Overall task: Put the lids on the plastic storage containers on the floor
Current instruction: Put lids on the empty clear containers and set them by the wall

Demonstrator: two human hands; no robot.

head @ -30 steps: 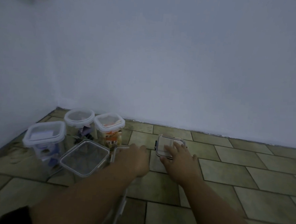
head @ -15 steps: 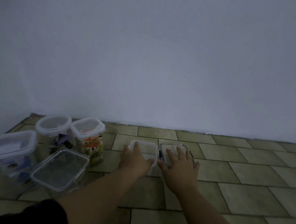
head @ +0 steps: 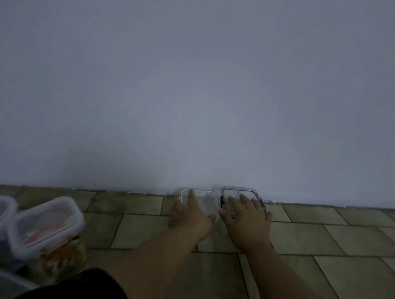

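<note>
Tiled floor met a plain wall; left hand lay flat, fingers spread on a white-rimmed clear square lid, right hand likewise unclenched on a dark-rimmed clear lid alongside. Even downward pressure would probably seat both; lidded containers stood far left

Olive-tan floor tiles in offset brick pattern – plain grey-white wall; lidded tub white-rimmed – orange inside; sleeve black.

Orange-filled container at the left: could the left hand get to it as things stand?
Probably yes. The left hand rests on the white-rimmed lid by the wall, and only bare floor tiles separate it from the orange-filled container.
</note>
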